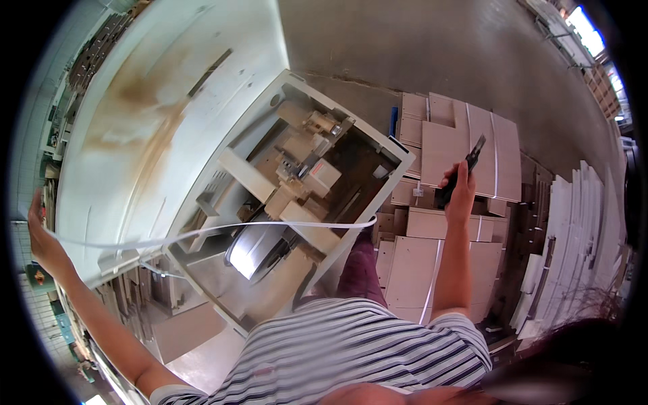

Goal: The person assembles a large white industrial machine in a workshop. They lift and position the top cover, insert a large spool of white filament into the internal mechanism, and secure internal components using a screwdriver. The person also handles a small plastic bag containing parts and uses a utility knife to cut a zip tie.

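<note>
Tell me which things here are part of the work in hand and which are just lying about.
In hand:
left hand pulling the white strip
right hand holding the black cutter
open machine the strip runs across

Lying about:
stacked tan panels
white boards leaning at right

Two hands show, the left hand (pixel 39 233) and the right hand (pixel 459 192), with one white strip (pixel 223 229), one black tool (pixel 466 169), one open machine (pixel 290 189), and many stacked boards (pixel 466 145), too many to count.
</note>
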Available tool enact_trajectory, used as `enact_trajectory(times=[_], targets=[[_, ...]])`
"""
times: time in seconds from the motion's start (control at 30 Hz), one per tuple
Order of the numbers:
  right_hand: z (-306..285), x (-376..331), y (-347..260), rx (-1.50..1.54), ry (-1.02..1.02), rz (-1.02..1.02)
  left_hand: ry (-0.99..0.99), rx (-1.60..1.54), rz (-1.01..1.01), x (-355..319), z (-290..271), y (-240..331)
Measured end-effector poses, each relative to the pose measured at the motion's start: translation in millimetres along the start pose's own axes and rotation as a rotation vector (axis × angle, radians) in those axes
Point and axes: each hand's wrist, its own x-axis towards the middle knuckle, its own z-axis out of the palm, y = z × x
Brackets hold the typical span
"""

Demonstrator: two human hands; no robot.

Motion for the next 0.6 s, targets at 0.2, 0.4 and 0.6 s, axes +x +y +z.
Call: enact_trajectory(times=[0.2, 0.4, 0.6], targets=[[5.6, -176.2, 0.8, -0.067, -0.074, 0.146, 0.026, -1.073, -0.353, -122.9, -119.5, -59.6], [64.8, -260.9, -5.1, -0.164, -0.322, 0.142, 0.125, -1.573, -0.643, -217.6, -210.9, -118.5], [132.2, -261.1, -32.7, -0.138, -0.385, 0.109, 0.323, -1.442, -0.733, -345.0, -342.9, -184.1]])
